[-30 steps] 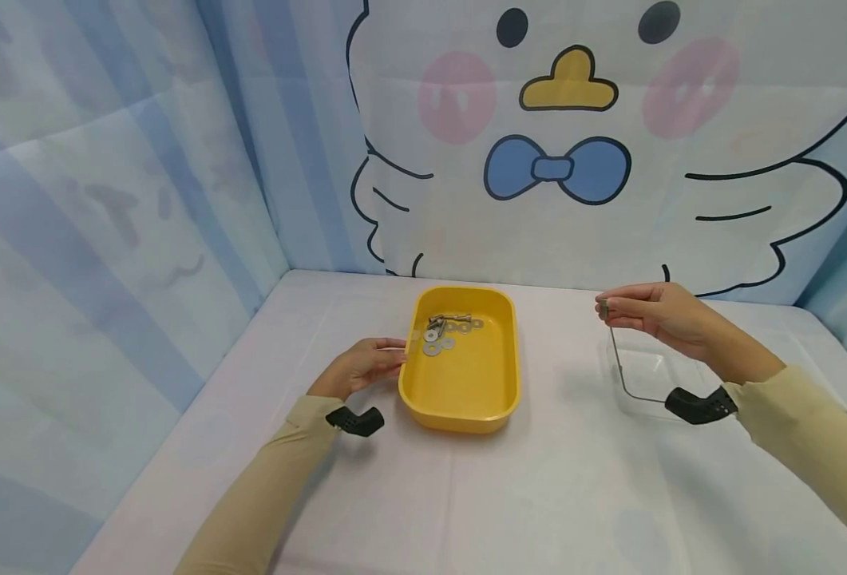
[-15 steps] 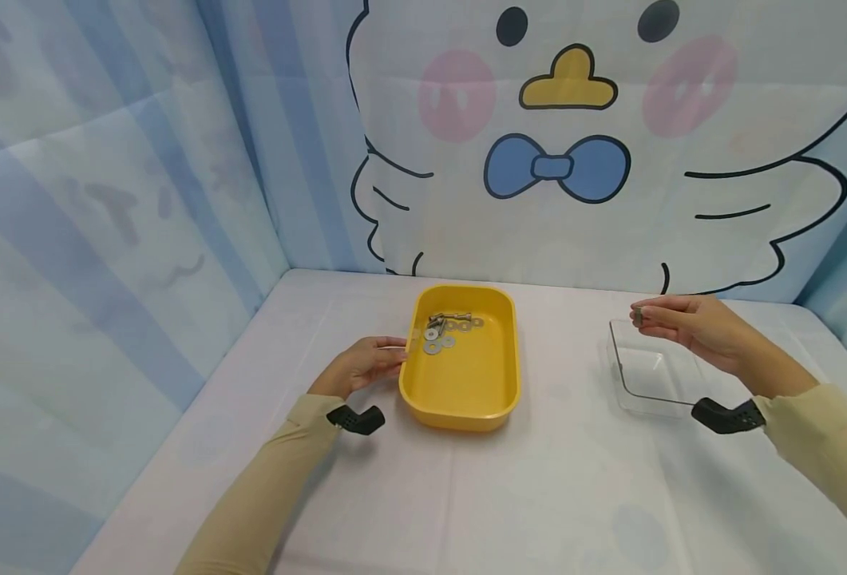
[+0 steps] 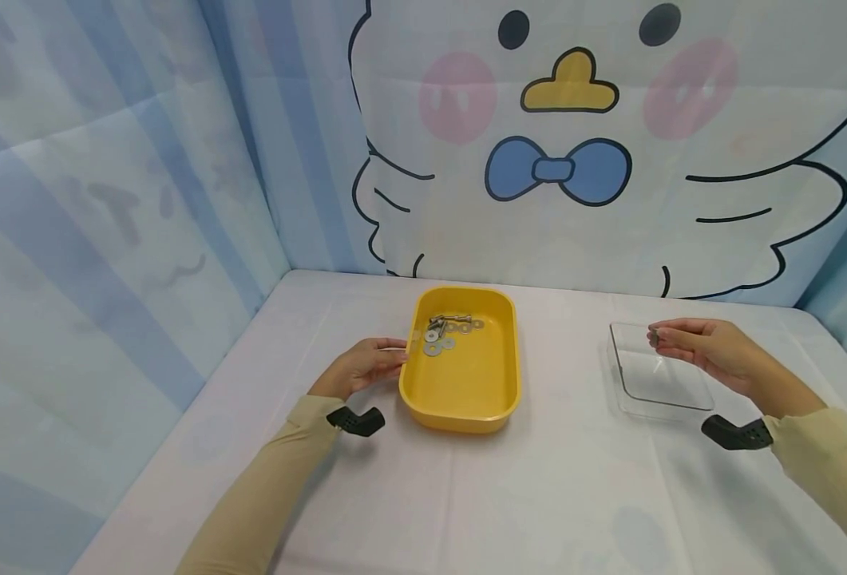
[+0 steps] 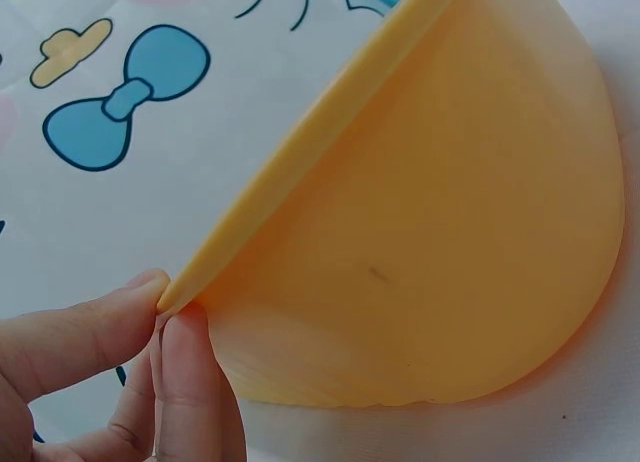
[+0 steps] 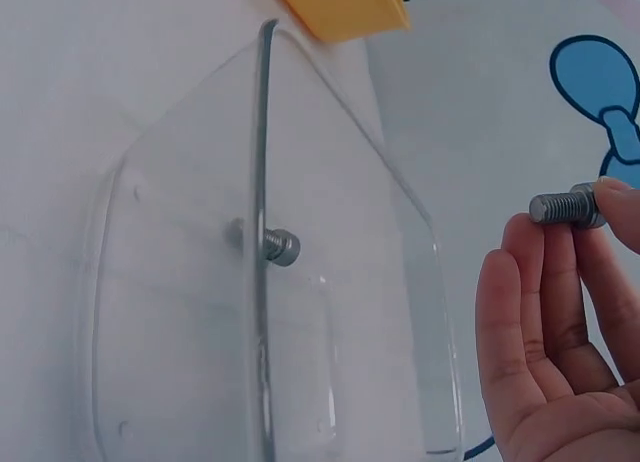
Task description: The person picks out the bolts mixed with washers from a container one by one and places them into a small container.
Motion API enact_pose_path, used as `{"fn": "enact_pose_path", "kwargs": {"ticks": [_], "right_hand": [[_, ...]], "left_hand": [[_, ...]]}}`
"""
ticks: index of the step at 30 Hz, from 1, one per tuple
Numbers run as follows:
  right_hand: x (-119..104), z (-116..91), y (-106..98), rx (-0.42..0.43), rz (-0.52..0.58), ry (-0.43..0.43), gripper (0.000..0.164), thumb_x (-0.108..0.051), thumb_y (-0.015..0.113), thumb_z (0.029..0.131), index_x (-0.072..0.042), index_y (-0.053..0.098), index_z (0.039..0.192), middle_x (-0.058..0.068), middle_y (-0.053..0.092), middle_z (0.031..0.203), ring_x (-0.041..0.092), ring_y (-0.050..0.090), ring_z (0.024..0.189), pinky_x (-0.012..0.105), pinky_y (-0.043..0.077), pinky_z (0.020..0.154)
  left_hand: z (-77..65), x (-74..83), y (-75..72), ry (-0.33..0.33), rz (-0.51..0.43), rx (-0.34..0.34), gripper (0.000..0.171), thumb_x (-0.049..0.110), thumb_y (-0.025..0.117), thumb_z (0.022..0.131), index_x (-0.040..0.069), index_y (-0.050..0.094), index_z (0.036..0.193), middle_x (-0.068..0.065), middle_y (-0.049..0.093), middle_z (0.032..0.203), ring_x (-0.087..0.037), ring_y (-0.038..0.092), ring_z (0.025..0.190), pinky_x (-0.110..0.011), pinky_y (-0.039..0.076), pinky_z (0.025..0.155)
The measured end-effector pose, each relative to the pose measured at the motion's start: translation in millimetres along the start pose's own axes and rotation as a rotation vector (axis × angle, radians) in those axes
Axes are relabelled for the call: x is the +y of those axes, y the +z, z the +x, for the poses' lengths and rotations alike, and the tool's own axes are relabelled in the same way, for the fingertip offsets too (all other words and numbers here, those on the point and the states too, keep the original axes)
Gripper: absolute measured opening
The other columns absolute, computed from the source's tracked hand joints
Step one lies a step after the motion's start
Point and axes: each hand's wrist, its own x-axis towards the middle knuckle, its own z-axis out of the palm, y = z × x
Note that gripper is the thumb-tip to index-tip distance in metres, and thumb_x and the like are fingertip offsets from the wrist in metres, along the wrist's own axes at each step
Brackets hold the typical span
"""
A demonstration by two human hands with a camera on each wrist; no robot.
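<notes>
My left hand [image 3: 366,366] pinches the left rim of a yellow plastic tray [image 3: 466,391]; in the left wrist view, thumb and fingers [image 4: 190,372] meet at the rim's edge. Inside the tray, toward its far left, lie several flat metal washers [image 3: 432,349] and a few bolts [image 3: 455,319]. Over a clear plastic box [image 3: 660,395] at the right, my right hand [image 3: 718,351] holds a short threaded bolt [image 5: 570,206] between thumb and fingertips. Another bolt [image 5: 280,246] shows through the clear wall of that box in the right wrist view.
A white cloth covers the table [image 3: 560,495]. Behind it hangs a curtain [image 3: 552,239] printed with a cartoon figure, and a blue striped curtain [image 3: 107,239] runs along the left side. Tray and box stand apart on the cloth.
My right hand has moved right and a little down with the bolt, from the clear box's far left corner to over the box. The left hand and tray have stayed put.
</notes>
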Motion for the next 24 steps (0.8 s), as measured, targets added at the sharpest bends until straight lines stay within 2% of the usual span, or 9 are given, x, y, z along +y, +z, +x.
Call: {"fn": "enact_pose_path", "kwargs": {"ticks": [8, 18, 24], "right_hand": [[8.2, -0.8, -6.3, 0.040, -0.073, 0.042, 0.022, -0.011, 0.058, 0.092, -0.028, 0.071, 0.090, -0.015, 0.071, 0.091, 0.001, 0.067, 0.085, 0.016, 0.056, 0.075], [14.9, -3.1, -9.4, 0.059, -0.083, 0.023, 0.020, -0.012, 0.060, 0.091, -0.030, 0.071, 0.090, -0.017, 0.070, 0.091, 0.000, 0.067, 0.084, 0.016, 0.056, 0.076], [15.5, -3.1, -11.2, 0.050, -0.036, 0.017, 0.023, -0.008, 0.059, 0.092, -0.028, 0.071, 0.090, -0.017, 0.069, 0.091, 0.000, 0.067, 0.083, 0.015, 0.056, 0.074]], "left_hand": [[-1.2, 0.5, 0.1, 0.010, 0.014, -0.015, 0.045, 0.001, 0.057, 0.091, -0.006, 0.045, 0.133, -0.010, 0.064, 0.105, -0.006, 0.064, 0.074, -0.015, 0.056, 0.067], [-3.7, -0.3, 1.2, -0.005, 0.013, 0.019, 0.042, 0.003, 0.059, 0.090, -0.002, 0.049, 0.131, -0.018, 0.060, 0.122, -0.009, 0.065, 0.078, -0.018, 0.057, 0.071], [-2.6, -0.3, 0.5, -0.016, -0.005, 0.024, 0.042, 0.003, 0.060, 0.090, -0.002, 0.049, 0.131, -0.017, 0.061, 0.120, -0.010, 0.066, 0.079, -0.018, 0.058, 0.071]]}}
